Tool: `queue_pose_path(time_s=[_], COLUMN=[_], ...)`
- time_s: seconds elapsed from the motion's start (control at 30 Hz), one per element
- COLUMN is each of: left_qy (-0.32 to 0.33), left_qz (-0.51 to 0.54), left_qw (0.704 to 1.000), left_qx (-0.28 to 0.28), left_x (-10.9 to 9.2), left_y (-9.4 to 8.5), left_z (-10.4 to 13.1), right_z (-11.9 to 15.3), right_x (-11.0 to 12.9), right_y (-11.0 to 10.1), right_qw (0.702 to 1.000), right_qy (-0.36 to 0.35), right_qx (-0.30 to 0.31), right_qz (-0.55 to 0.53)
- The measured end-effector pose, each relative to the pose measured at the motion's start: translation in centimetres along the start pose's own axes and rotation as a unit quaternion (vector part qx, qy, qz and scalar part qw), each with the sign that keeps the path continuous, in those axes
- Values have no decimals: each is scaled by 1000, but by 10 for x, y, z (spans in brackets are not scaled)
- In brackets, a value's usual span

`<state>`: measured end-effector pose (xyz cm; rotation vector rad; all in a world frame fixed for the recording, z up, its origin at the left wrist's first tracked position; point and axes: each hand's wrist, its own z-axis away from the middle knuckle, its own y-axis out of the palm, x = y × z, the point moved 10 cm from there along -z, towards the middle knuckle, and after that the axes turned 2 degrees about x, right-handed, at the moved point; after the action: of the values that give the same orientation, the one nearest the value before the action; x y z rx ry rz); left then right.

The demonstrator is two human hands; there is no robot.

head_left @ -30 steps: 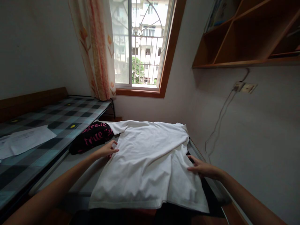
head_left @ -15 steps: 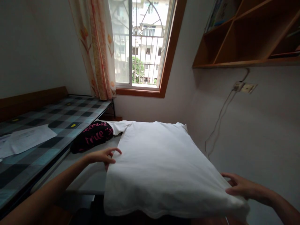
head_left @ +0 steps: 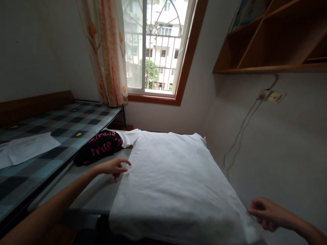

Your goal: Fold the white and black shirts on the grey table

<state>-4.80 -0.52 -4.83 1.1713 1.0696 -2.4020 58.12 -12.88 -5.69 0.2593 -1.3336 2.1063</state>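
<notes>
A white T-shirt [head_left: 173,177] lies spread over a pale tabletop, its hem hanging past the front edge. At its left side is my left hand [head_left: 114,166], index finger and thumb reaching to the cloth edge with a gap between them; the other fingers curl below. On the opposite side, my right hand [head_left: 267,212] pinches near the lower right edge with thumb and index together; the exact grip on the cloth is small and dim. The left sleeve touches a black bundled cloth [head_left: 102,148] with pink lettering.
To the left stands a bed with a checked mattress [head_left: 84,117] and white papers [head_left: 33,146] on it. A curtain [head_left: 109,61] hangs beside the barred window. On the right wall are a wooden shelf [head_left: 255,69], a socket [head_left: 274,97] and a dangling cord [head_left: 237,136].
The shirt's lower part has sunk from a billowed shape and lies flatter, its hem lower. My right hand has moved slightly down and right, its fingers closing; my left hand has shifted a little.
</notes>
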Motion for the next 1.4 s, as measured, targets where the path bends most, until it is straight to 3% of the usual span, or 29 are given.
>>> queue_pose_path(time_s=[0.07,0.13,0.27,0.37,0.43,0.5,0.67,1.07,1.23,1.4], left_qy=[45,95,187,170,142,117,89,92,101,79], left_qz=[-67,-126,-235,-301,-334,-361,-385,-392,-398,-389], left_qw=[988,961,914,885,875,874,876,869,861,851], left_qx=[-135,-228,-272,-312,-320,-302,-278,-287,-299,-344], left_x=[-18,-41,-79,-87,-85,-82,-76,-75,-89,-111], left_y=[-32,-48,-33,-18,-8,1,10,34,31,18], left_z=[-12,-26,-74,-106,-120,-129,-129,-107,-102,-114], right_z=[-11,-21,-47,-72,-92,-110,-132,-108,-103,-100], right_x=[33,87,190,247,265,272,262,244,243,246], right_y=[-6,-17,-8,23,42,60,91,101,103,101], right_qw=[999,992,963,930,917,911,914,911,912,912], right_qy=[-29,-116,-240,-322,-323,-296,-236,-230,-223,-228], right_qx=[-1,-42,-108,-149,-194,-223,-193,-199,-207,-217], right_qz=[-19,0,54,91,130,183,267,278,277,263])
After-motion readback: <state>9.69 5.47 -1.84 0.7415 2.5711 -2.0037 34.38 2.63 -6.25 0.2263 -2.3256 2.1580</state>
